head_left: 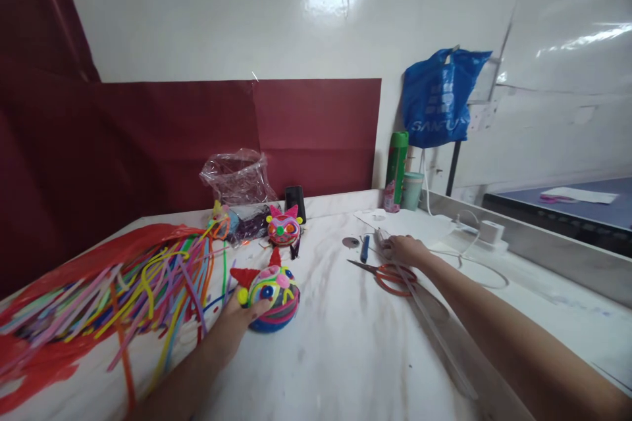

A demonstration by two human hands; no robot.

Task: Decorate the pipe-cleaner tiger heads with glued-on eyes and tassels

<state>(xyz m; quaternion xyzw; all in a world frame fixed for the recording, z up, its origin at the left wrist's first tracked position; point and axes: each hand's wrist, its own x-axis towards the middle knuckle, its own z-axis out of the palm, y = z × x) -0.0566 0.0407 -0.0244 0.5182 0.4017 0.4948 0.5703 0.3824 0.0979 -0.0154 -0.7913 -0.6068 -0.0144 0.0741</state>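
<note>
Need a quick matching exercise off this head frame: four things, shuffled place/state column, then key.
Column 1
1. multicoloured round craft head with red ears
2. orange-handled metal scissors
3. blue plastic carrier bag
4. black rectangular phone

Column 2
A. hanging in front of the white wall
B. upright, just behind the smaller craft head with pink ears
C. gripped by the left hand
D. lying on the white marbled table, near the right hand

Pairs: 1-C, 2-D, 3-A, 4-B
</note>
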